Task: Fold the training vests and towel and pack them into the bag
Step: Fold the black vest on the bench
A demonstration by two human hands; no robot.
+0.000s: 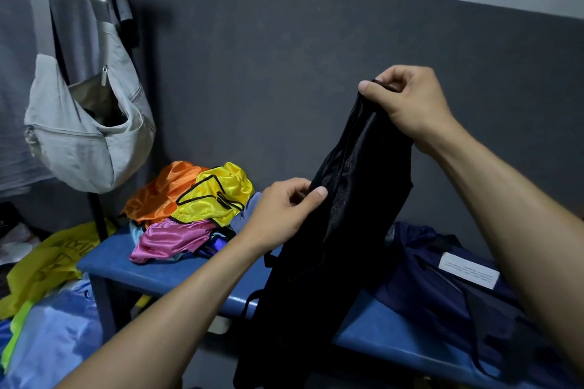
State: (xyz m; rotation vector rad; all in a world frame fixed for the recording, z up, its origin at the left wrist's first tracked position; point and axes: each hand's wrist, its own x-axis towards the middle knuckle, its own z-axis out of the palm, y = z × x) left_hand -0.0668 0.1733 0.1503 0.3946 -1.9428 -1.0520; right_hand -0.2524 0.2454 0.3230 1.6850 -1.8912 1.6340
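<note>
Both hands' fingers [319,194] pinching black vest [344,199], hiding blue bench [177,271], vest pile [196,208], navy bag [442,287] behind

We've got both bare forearms reaching in from the bottom of the frame, no sleeves showing. Our left hand [286,208] sits just left of centre, knuckles toward the camera, thumb and curled fingers pinching the edge of the black shiny mesh vest [341,199] about halfway down its length. Our right hand [407,104] is higher up, right of centre in the upper half, wrist bent downward, thumb stretched left along the top with the fingers curled under, gripping the vest's top end. The right forearm runs off diagonally to the lower right edge, the left one to the bottom left.
</note>
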